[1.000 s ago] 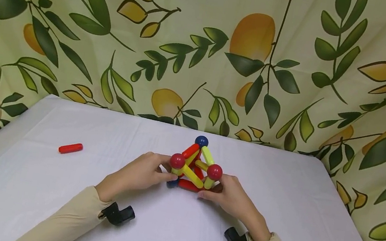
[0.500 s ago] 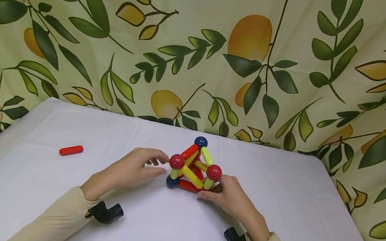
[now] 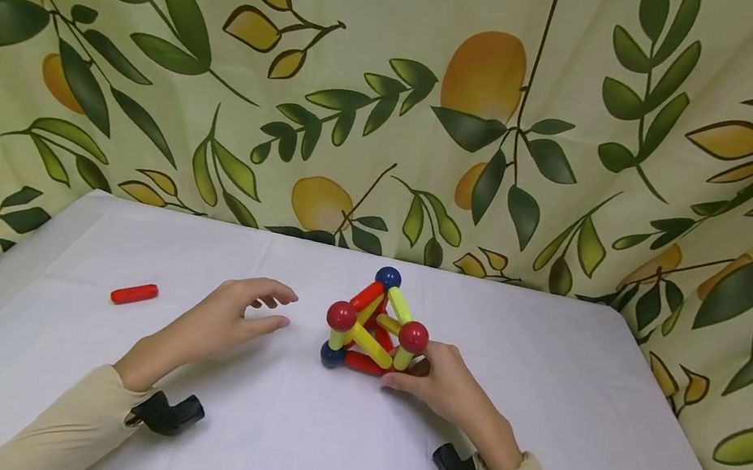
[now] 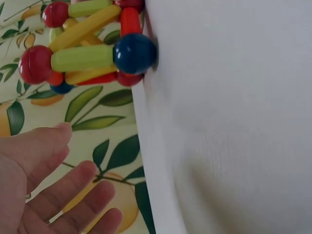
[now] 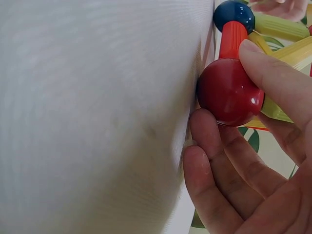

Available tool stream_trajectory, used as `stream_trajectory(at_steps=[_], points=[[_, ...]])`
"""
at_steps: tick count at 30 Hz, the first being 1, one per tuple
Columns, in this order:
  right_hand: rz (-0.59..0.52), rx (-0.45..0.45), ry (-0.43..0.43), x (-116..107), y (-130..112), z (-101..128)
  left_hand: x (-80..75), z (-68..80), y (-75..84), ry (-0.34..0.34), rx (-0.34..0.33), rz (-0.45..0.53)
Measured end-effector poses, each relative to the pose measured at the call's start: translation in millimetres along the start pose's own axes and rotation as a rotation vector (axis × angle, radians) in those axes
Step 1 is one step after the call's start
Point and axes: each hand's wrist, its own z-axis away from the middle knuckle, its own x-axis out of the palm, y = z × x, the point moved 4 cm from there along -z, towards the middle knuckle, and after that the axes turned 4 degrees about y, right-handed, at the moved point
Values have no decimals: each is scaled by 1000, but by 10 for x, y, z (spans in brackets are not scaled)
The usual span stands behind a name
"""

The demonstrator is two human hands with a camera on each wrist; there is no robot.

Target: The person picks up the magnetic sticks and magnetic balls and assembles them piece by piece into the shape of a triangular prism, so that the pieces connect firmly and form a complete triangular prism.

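Observation:
A structure of magnetic balls and rods point(image 3: 370, 344) stands on the table in the head view, with red and blue balls joined by red, yellow and lime rods. My right hand point(image 3: 452, 383) grips its lower right corner. In the right wrist view, thumb and fingers curl round a red ball point(image 5: 229, 92) there, beside a red rod point(image 5: 233, 40). My left hand point(image 3: 223, 317) is apart from the structure, to its left, fingers loosely spread and holding nothing. The left wrist view shows the structure's near blue ball point(image 4: 135, 53) beyond that hand.
A loose red rod point(image 3: 134, 294) lies at the left on the white-covered table point(image 3: 283, 450). Behind the table hangs a curtain point(image 3: 361, 142) patterned with leaves and fruit. Black wrist cameras point(image 3: 171, 414) sit at both cuffs.
My left hand has let go of the structure's left side and drawn away to the left, its fingers opening out. The right hand keeps its grip, and the structure stays in place.

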Motion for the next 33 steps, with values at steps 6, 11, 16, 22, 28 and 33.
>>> stream_trajectory(at_steps=[6, 11, 16, 22, 28, 33], points=[[2, 11, 1, 8, -6, -4, -158, 82, -113, 23, -15, -46], [-1, 10, 7, 3, 0, 1, -291, 149, -201, 44, -17, -82], [-15, -11, 5, 1, 2, 0, -401, 221, -270, 80, -7, -101], [-25, -10, 3, 3, 14, -5, -499, 308, -367, 132, 23, -134], [-23, 1, 0, 3, 17, -14, -594, 384, -511, 189, 58, -186], [-25, 2, 0, -2, 17, -12, -672, 439, -612, 202, 64, -205]])
